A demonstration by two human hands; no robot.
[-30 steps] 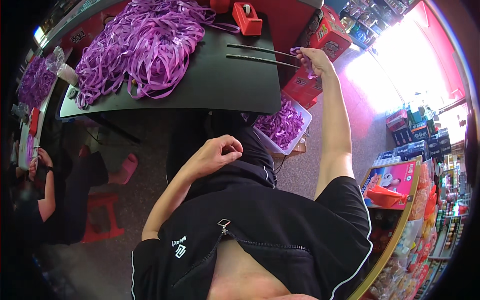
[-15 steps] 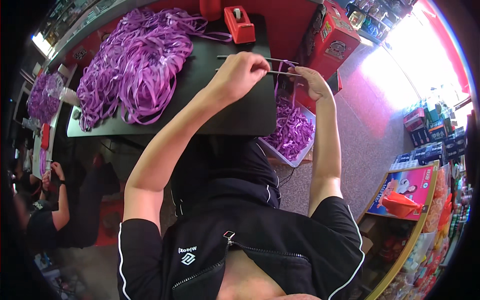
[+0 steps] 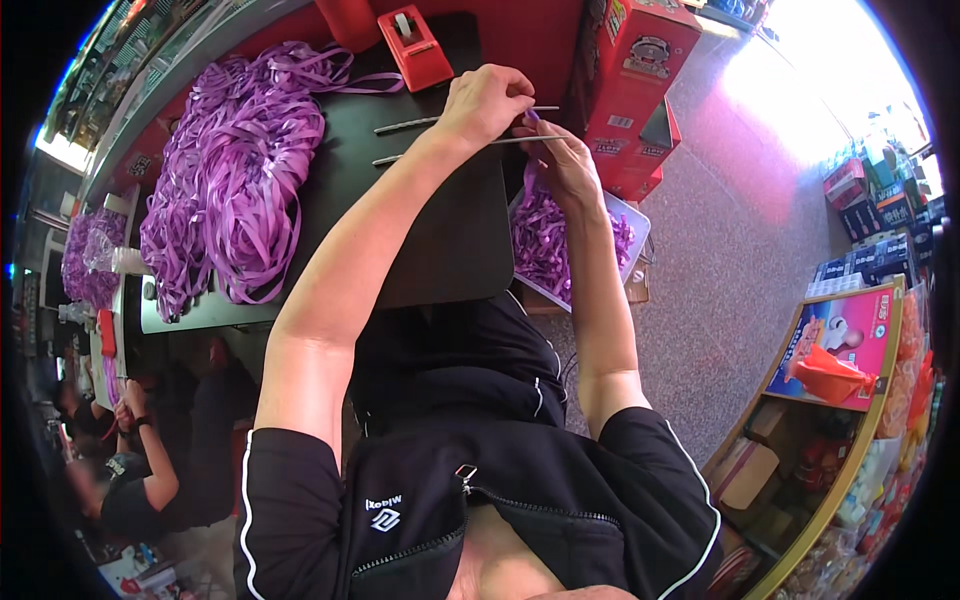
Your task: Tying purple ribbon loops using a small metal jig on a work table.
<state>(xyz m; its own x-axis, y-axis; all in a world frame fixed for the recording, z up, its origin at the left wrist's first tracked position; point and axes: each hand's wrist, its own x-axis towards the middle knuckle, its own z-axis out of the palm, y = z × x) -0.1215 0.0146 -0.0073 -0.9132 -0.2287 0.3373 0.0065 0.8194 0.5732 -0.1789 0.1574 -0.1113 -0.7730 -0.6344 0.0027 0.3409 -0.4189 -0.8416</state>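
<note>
Left to right, against half a second ago. Big tangled heap of glossy purple ribbon [image 3: 245,180] on the black tabletop [image 3: 430,245], still in place. Two thin, twisted metal rods [image 3: 405,125] still lie side by side, jutting past the right edge. The left hand [image 3: 488,100], then over the rods and apart from its partner, is now right beside it, fingers curled. The right hand [image 3: 568,165] remains at the rods' outer ends, fingers closed on a narrow purple ribbon strip [image 3: 532,116].

Hard to make out: at far left, a co-worker's hands [image 3: 128,405], small and dim. A red rounded object [image 3: 345,22] is cut off above. Left hand and forearm hide the rods' middles; cannot tell whether its fingers grip the strip. The right forearm covers part of the translucent plastic bin [image 3: 642,232] of short purple ribbon pieces [image 3: 545,245].
</note>
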